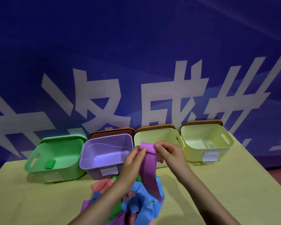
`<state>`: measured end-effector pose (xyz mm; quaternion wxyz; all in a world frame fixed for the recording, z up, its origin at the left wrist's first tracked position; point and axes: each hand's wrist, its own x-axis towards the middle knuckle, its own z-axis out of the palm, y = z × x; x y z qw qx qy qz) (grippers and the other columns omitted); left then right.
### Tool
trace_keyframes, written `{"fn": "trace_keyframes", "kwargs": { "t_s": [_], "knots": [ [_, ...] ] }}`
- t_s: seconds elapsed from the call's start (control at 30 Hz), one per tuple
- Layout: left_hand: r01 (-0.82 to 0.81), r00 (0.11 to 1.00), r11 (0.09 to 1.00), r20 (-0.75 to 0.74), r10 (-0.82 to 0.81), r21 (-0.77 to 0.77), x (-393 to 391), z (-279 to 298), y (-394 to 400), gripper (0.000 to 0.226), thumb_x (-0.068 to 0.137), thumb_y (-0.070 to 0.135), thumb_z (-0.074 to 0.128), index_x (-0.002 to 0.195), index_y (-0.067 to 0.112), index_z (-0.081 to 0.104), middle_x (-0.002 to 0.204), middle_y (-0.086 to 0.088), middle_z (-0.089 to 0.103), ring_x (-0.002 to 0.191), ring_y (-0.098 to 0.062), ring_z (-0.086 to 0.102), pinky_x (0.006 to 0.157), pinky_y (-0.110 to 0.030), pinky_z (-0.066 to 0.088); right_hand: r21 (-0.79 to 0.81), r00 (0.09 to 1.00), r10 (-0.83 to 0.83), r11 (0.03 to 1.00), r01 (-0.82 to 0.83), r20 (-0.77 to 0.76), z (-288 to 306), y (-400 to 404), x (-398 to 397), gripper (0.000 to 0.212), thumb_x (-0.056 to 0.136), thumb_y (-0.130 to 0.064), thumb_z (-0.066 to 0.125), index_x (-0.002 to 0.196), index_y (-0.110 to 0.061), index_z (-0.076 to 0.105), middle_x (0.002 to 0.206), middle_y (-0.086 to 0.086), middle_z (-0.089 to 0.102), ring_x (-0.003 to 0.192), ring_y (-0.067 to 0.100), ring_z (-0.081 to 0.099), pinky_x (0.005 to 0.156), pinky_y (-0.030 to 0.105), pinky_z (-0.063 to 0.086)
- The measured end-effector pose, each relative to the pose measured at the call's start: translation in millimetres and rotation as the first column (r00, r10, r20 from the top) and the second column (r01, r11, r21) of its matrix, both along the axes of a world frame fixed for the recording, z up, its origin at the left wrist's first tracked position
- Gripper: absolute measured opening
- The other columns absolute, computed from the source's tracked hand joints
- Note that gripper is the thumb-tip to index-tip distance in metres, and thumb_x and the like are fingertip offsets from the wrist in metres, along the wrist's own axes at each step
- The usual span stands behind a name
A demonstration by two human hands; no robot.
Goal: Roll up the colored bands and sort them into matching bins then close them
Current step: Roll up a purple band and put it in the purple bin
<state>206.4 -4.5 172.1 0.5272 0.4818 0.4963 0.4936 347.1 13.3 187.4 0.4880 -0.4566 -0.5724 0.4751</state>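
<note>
Head view: both hands, left hand (133, 157) and right hand (169, 152), pinch the purple band (148, 168), its roll barely started. Slack grip could unwind it before the purple bin (88, 161).

Lighting: dim, blue-violet cast; soft shadows under the bins (104, 153). Glare: none. Focus: slightly soft overall. Distortion: wide-angle bending toward edges; table (234, 184) sides splay outward.

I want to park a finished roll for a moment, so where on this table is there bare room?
Bare table lies right of the right hand, in front of the two yellow bins. Another bare patch sits front-left, below the green bin. The middle is crowded: the loose band pile sits under both forearms, and the purple band hangs from the left hand.
</note>
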Motion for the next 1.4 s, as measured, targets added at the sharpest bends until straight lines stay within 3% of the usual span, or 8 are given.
{"fn": "trace_keyframes", "kwargs": {
  "t_s": [0.13,0.4,0.57,0.8,0.93,1.1,1.27,1.4],
  "knots": [
    [-0.056,0.997,0.997,-0.052,0.059,0.061,4,0,4,0.017,0.099,0.019,0.047,0.095,0.014,0.064,0.087,-0.016,0.065,0.079,-0.02,0.058,0.071,-0.032,0.045,-0.014,0.999,0.042,0.999,-0.042,-0.011,2,1,1,0.026,0.095,-0.011,0.055,0.072,-0.011,0.066,0.052,0.001,0.051,0.052,0.011,0.048,0.054,0.021,0.042],
    [-0.027,0.999,0.999,0.027,0.026,0.026,6,6,3,0.021,0.099,0.017,0.046,0.093,0.015,0.067,0.085,-0.001,0.067,0.079,-0.009,0.06,0.073,-0.027,0.045,-0.052,0.997,0.06,0.997,-0.063,-0.056,0,4,6,0.014,0.09,-0.003,0.06,0.078,0.0,0.067,0.052,-0.005,0.054,0.049,0.009,0.049,0.052,0.02,0.041],
    [-0.031,0.996,0.993,-0.085,0.04,0.11,7,2,11,0.026,0.098,0.02,0.05,0.093,-0.003,0.06,0.078,-0.009,0.062,0.073,-0.015,0.055,0.069,-0.033,0.043,-0.055,0.996,0.08,0.995,-0.082,-0.043,-1,4,7,0.015,0.09,-0.002,0.06,0.077,-0.006,0.066,0.052,-0.004,0.056,0.05,0.008,0.05,0.052,0.018,0.041],
    [-0.104,0.965,0.951,-0.2,0.166,0.29,13,-1,7,0.04,0.089,0.032,0.05,0.077,-0.007,0.05,0.067,-0.024,0.047,0.059,-0.014,0.04,0.055,-0.03,0.034,0.021,1.0,0.016,1.0,-0.015,-0.022,-9,1,3,0.018,0.089,0.0,0.062,0.072,-0.007,0.062,0.051,-0.001,0.055,0.049,0.009,0.051,0.051,0.018,0.04],
    [-0.142,0.99,0.979,0.025,0.14,0.144,12,1,6,0.024,0.093,0.022,0.058,0.084,0.002,0.066,0.073,-0.017,0.058,0.071,-0.02,0.05,0.061,-0.03,0.04,-0.019,0.996,0.006,1.0,-0.008,-0.085,-7,1,1,0.017,0.088,0.0,0.062,0.072,-0.006,0.064,0.05,-0.002,0.053,0.047,0.007,0.049,0.05,0.018,0.04],
    [-0.004,0.969,0.994,0.244,0.029,-0.106,3,0,8,0.042,0.086,0.049,0.061,0.099,0.011,0.074,0.104,-0.02,0.07,0.099,-0.034,0.063,0.09,-0.043,0.046,0.012,0.998,-0.004,1.0,0.004,-0.063,-4,2,0,0.017,0.088,-0.001,0.063,0.072,-0.008,0.065,0.051,-0.007,0.054,0.05,0.005,0.049,0.051,0.016,0.039],
    [0.017,0.992,0.994,0.129,-0.003,-0.111,0,-3,3,0.02,0.086,0.031,0.064,0.075,0.022,0.077,0.078,-0.007,0.066,0.075,-0.021,0.056,0.066,-0.032,0.041,0.072,1.0,-0.016,0.997,0.016,-0.004,-6,3,-1,0.014,0.087,-0.004,0.065,0.077,-0.013,0.069,0.058,-0.008,0.06,0.057,0.005,0.053,0.055,0.019,0.043],
    [-0.068,0.996,0.989,0.055,0.075,-0.134,1,-3,4,0.022,0.094,0.02,0.056,0.079,0.016,0.072,0.079,-0.008,0.066,0.076,-0.019,0.057,0.067,-0.03,0.041,0.375,0.959,-0.122,0.927,0.018,0.257,-14,3,1,0.014,0.083,-0.025,0.065,0.09,-0.017,0.074,0.071,-0.01,0.062,0.066,0.007,0.056,0.061,0.019,0.044]
  ]
}}
